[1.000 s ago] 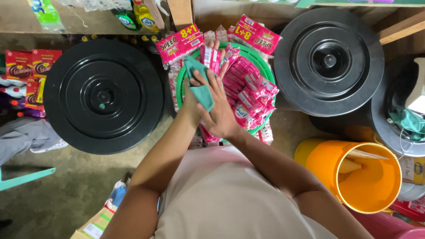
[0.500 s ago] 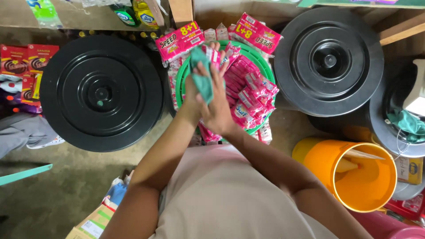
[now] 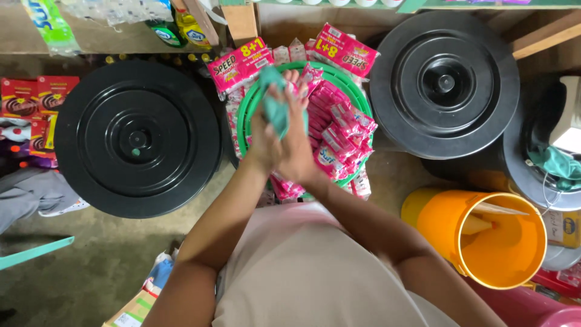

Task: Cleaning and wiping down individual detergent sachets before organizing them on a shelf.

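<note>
Near: orange bucket, one, lower right, open.

Mid: left hand and right hand pressed together, both closed round teal cloth, held above green basket (cloth partly hidden between palms). Best done with firm grip, cloth kept bunched, clear of pink sachets heaped in basket (too many to count).

Far: black round lids, two full in view, left and right. Shelf beyond, bottles blurred.

Left hand, right hand clasp teal cloth, probably, over green basin.
</note>
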